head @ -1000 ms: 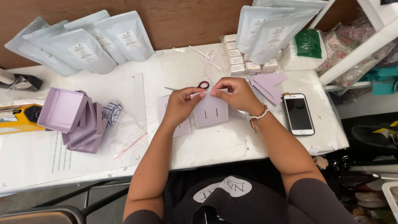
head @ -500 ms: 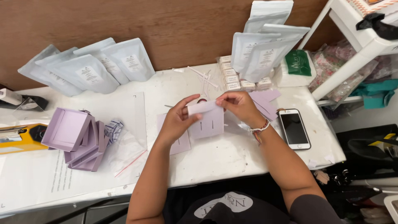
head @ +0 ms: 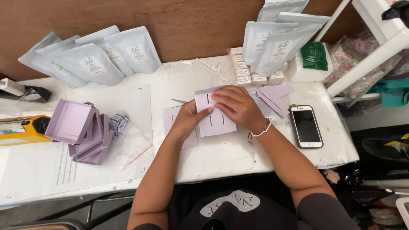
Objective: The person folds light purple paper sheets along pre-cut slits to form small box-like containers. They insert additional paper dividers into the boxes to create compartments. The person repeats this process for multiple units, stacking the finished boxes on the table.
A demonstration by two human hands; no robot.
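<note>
Looking down from the head view, a pale lilac card [head: 215, 117] with short dark slits is held flat on the white table [head: 238, 153], just in front of the person. The left hand [head: 187, 121] is closed on the card's left edge, thumb laid over its face. The right hand [head: 236, 104] is pressed onto the upper right part, fingers together and flat. A second flat lilac card [head: 174, 123] lies partly under the left hand, and more lilac pieces [head: 275, 98] lie just beside the phone [head: 306, 126]. Folded lilac boxes [head: 81, 132] are stacked well apart to the left, so several are judged finished, while this card is not yet folded. The card's upper edge is hidden by the right hand, and what lies beneath cannot be told.
</note>
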